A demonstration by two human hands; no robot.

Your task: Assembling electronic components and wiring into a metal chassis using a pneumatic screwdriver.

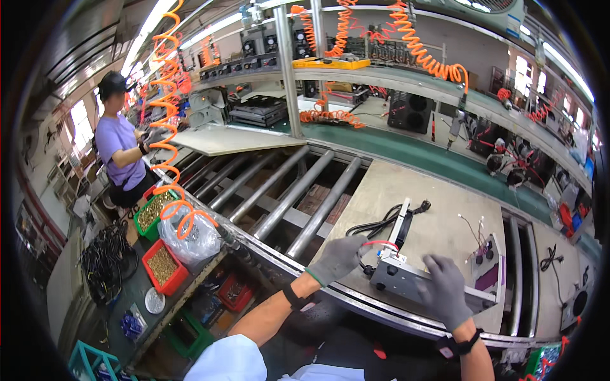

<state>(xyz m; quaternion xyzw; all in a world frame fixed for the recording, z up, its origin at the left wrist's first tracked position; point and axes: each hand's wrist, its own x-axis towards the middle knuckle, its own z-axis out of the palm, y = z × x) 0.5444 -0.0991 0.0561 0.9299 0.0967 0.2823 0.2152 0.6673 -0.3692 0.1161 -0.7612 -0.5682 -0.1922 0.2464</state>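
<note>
My left hand (337, 260), in a grey glove, is closed at the end of a thin red wire (382, 242). That wire runs to a white connector area on a metal chassis (406, 279) with black feet. My right hand (445, 289), also gloved, is over the chassis's long front panel; its fingers are blurred, and I cannot tell whether they touch it. A black power cord (375, 225) with a plug lies behind an upright pale metal strip (400, 222). At the chassis's right end, loose wires with white plugs (481, 223) stick up. The chassis rests on a wooden board (438, 197).
Metal rollers (324, 206) extend left of the board. At my left, a side bench holds a red bin (164, 267) and a green bin (155, 213) of screws, plus black cables (108, 260). Orange coiled hoses (166, 95) hang overhead; a screwdriver (455, 124) hangs at right. A co-worker (121, 140) stands far left.
</note>
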